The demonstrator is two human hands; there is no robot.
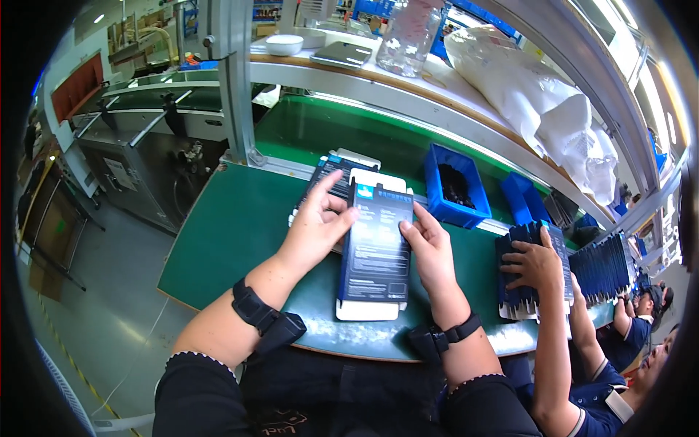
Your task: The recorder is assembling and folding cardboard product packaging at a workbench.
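A dark blue flattened carton (376, 251) with white end flaps stands tilted before me above the green table. My right hand (431, 244) grips its right edge, thumb on the printed face and the other fingers at the side and behind. On the other side, my left hand (319, 222) is open, its index finger stretched upward and its thumb tip at the carton's left edge. Whether that thumb presses on the carton, I cannot tell. Partly hidden behind the left hand, more dark flattened cartons (338, 169) lie on the table.
A blue bin (435, 191) with black items sits behind the carton, another blue bin (521, 195) farther right. At the right, a co-worker's hand (537, 264) rests on a stack of dark cartons (515, 244). A shelf (451, 93) with a jar (409, 40) spans the back.
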